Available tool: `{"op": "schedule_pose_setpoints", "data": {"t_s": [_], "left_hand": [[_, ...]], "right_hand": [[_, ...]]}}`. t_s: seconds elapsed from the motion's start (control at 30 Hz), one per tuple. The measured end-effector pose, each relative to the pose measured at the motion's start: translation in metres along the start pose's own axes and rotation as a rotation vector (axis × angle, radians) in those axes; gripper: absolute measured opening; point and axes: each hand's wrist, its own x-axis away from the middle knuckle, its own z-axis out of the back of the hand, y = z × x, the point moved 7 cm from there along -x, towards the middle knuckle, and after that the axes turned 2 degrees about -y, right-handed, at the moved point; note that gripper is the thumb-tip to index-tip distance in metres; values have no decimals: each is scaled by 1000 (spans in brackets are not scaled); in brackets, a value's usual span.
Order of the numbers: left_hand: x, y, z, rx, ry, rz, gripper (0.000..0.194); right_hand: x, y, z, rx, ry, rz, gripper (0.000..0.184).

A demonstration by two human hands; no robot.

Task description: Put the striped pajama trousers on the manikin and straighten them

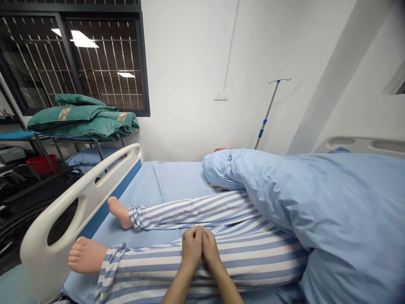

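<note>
Head view, approx. straight down a bed: my left hand point(191, 247) and right hand point(210, 247) are side by side, touching, over the near leg point(148, 261) of a figure in blue-and-white striped trousers. Both sets of fingers are curled in; nothing visible in either grip. Can't tell if they press on the leg or sit just above it.

The far leg point(190, 211) lies beyond, on the pale blue sheet point(180, 179); bare feet point L toward the white footboard point(85, 198), and a puffy blue quilt point(335, 202) covers the figure's upper part on the R.

Handling, my guess: trouser cloth soft, thin, apt to slide; leg under it prob. heavy and firmer. Best hold = one palm under the calf, one under the heel, not the loose cuff. Quilt looks light but bulky; take it by the edge.

Text: none legible. Green bedding point(82, 120) at back L has patterned gold bands, no letters I can read; wall plate point(220, 96), ditto.
</note>
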Motion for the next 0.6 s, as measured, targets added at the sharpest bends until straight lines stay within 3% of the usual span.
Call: {"op": "schedule_pose_setpoints", "data": {"t_s": [0.2,0.37,0.47,0.6], "left_hand": [[14,-12,-5,-179,41,2,37],[16,-13,-1,-173,33,-19,39],[15,-12,-1,-176,31,-32,39],[14,-10,-3,-180,-6,-55,38]], "right_hand": [[2,-7,-3,-106,-31,73,40],[8,-13,-13,-192,-70,169,41],[6,-12,-14,-115,-95,128,45],[-1,-8,2,60,-107,40,46]]}}
